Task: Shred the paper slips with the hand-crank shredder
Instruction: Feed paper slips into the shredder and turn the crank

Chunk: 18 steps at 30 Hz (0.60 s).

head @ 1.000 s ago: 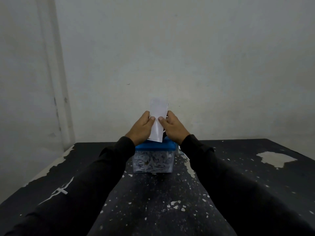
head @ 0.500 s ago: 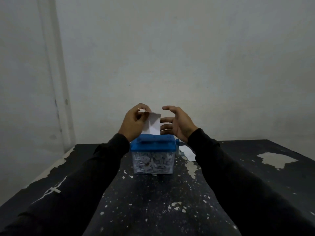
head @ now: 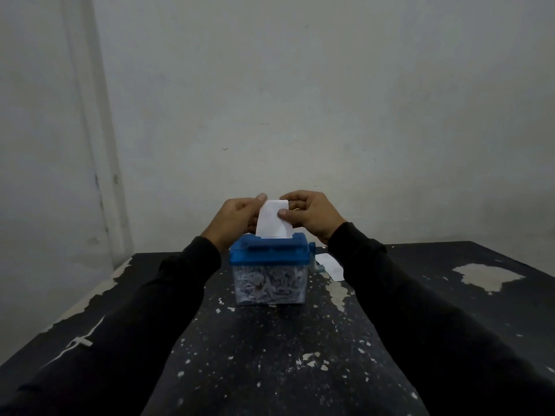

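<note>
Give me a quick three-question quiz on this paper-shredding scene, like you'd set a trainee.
1. True or false: both hands hold the slip above the shredder.
2. What fills the shredder's clear bin?
3. Where does the spare slip lie? A) left of the shredder B) right of it, on the table C) on its lid

Key: 1. True; the left hand and right hand pinch it. 2. Paper shreds. 3. B.
</note>
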Available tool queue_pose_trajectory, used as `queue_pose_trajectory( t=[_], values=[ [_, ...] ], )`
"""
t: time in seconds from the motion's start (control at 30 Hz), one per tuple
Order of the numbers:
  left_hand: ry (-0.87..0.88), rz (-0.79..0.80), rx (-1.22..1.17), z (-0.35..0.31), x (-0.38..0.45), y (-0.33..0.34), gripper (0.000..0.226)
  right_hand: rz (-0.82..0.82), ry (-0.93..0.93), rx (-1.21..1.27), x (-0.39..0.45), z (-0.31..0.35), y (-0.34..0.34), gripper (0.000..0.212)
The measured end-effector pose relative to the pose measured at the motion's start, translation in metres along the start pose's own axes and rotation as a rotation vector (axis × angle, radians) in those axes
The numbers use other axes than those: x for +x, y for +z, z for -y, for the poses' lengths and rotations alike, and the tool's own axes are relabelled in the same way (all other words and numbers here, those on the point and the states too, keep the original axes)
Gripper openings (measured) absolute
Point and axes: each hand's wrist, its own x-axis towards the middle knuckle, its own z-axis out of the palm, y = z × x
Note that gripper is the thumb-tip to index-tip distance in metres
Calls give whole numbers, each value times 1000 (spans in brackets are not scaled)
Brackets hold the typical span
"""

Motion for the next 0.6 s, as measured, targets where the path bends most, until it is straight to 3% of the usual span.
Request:
queue_pose_trajectory(
  t=[0.13, 0.37, 0.6],
  values=[
    [99, -57, 59, 6, 1, 2, 17, -20, -17, 24, 2, -1, 7, 28],
    [41, 18, 34, 3, -3, 0, 26, -28, -11, -40, 4, -3, 11, 26],
    [110, 33, 122, 3, 3, -6, 23, -48, -6, -35, 4, -2, 17, 31]
  ],
)
